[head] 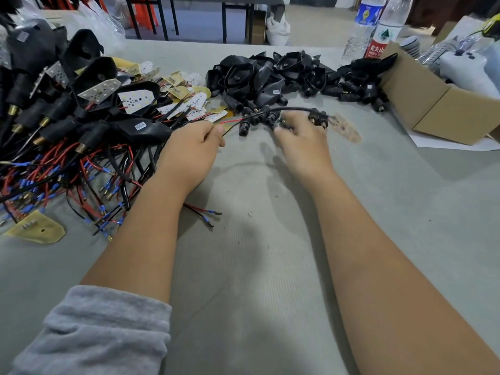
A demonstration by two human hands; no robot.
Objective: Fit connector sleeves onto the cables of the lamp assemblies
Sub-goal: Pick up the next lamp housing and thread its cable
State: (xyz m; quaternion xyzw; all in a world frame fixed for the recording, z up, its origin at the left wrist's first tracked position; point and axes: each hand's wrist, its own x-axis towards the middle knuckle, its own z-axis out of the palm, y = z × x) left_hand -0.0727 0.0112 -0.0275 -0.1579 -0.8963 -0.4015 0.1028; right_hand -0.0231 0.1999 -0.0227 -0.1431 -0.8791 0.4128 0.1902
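My left hand (193, 143) pinches the red and black wire ends (230, 123) of a cable above the grey table. The black cable (286, 109) arches rightward to my right hand (300, 139), whose curled fingers grip it together with black connector sleeves (259, 121) and brass-tipped fittings (318, 120). A blurred LED board (347, 128) hangs past my right hand at the cable's end. Loose black sleeves (243, 129) lie on the table just under the cable.
A tangle of lamp assemblies with red, black and blue-tipped wires (67, 171) fills the left. Black lamp housings (270, 74) are heaped at the back middle. A cardboard box (433, 104) and two water bottles (378, 28) stand at the right. A yellow board (38, 230) lies near left.
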